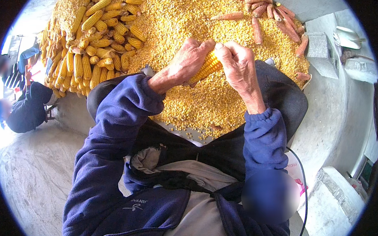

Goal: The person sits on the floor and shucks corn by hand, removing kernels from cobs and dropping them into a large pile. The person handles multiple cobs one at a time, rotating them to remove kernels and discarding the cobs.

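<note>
My left hand (186, 59) is closed around a yellow ear of corn (207, 66), which slants up to the right between my two hands. My right hand (239, 60) grips the ear's upper right side, its thumb pressed on the kernels close to my left thumb. Rows of kernels show on the part between the hands; the ear's upper end is hidden by my fingers. Beneath both hands and between my knees spreads a thick layer of loose corn kernels (198, 106).
Whole ears of corn (102, 42) are heaped at the upper left. Reddish bare corn cobs (257, 31) lie at the upper right, beside a concrete block (322, 53). People sit at the far left. Another pale block (337, 193) stands at the lower right, near a black cable (305, 189).
</note>
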### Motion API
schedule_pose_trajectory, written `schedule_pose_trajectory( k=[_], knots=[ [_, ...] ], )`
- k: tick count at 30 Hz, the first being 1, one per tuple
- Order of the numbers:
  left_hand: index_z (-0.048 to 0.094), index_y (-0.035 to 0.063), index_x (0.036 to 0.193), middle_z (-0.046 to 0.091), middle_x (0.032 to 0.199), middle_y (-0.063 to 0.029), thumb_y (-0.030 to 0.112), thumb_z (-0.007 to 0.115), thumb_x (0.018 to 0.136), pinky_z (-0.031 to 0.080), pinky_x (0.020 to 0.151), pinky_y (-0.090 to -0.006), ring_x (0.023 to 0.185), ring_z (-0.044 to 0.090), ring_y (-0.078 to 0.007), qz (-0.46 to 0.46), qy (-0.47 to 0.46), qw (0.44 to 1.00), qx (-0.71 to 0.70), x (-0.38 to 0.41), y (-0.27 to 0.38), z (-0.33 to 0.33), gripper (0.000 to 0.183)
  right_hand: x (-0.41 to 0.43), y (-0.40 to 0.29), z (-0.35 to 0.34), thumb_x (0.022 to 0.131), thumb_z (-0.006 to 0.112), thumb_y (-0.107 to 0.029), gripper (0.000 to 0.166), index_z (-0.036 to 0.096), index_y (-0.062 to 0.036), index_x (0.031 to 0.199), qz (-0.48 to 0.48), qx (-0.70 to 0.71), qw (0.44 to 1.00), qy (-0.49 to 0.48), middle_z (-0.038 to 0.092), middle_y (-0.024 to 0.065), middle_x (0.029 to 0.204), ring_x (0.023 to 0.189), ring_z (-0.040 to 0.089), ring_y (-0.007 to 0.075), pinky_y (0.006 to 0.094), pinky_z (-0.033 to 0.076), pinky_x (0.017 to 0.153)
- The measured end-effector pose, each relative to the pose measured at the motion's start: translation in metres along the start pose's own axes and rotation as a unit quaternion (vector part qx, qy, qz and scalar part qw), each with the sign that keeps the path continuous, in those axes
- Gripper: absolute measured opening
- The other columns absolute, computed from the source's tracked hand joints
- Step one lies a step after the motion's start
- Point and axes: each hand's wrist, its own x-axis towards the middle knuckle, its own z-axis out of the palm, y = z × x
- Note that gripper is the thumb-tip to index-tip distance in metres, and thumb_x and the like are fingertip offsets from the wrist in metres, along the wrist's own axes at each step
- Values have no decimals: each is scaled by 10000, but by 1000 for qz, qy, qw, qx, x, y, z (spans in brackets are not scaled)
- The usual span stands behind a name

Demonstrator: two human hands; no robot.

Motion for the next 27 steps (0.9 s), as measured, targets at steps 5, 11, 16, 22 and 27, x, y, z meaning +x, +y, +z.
schedule_pose_trajectory(
  k=[5, 11, 16, 22, 27],
  knots=[
    [607, -57, 671, 540, 489, -73, 375, 475, 938, 426, 386, -321, 413, 517, -135, 119, 7, 993, 14, 13, -22, 2, 525, -1, 2, 9, 930, 520, -209, 314, 495, -5, 693, -85, -104, 987, 84, 518, 156, 519, 468, 552, 327, 390, 372, 405],
    [578, -56, 644, 505, 457, -88, 369, 469, 941, 412, 414, -356, 423, 504, -156, 17, 20, 1000, 5, 4, -3, 4, 530, -2, -1, 2, 940, 545, -371, 383, 570, -42, 745, 108, 83, 989, 54, 452, -45, 529, 446, 398, 45, 227, 317, 413],
    [544, -64, 617, 460, 444, -159, 334, 487, 933, 379, 426, -391, 407, 471, -198, 112, 119, 985, 64, 10, -19, 14, 511, 2, -6, 0, 898, 610, -380, 441, 496, -30, 656, 103, 7, 995, 10, 429, -46, 530, 489, 372, 52, 264, 307, 433],
    [539, -66, 599, 450, 455, -199, 301, 490, 925, 380, 438, -399, 409, 469, -202, 109, 127, 983, 79, 9, -20, 18, 493, 0, -7, 5, 881, 594, -232, 313, 545, 27, 712, 44, -109, 993, 18, 519, 115, 535, 505, 475, 129, 347, 400, 481],
    [526, -68, 610, 443, 446, -182, 319, 475, 930, 395, 442, -398, 421, 501, -206, 159, 71, 979, 108, 17, -28, 12, 505, -2, 6, 7, 868, 561, -174, 205, 566, 26, 819, -52, -186, 980, 43, 559, 185, 559, 502, 592, 307, 401, 428, 451]
  ],
)
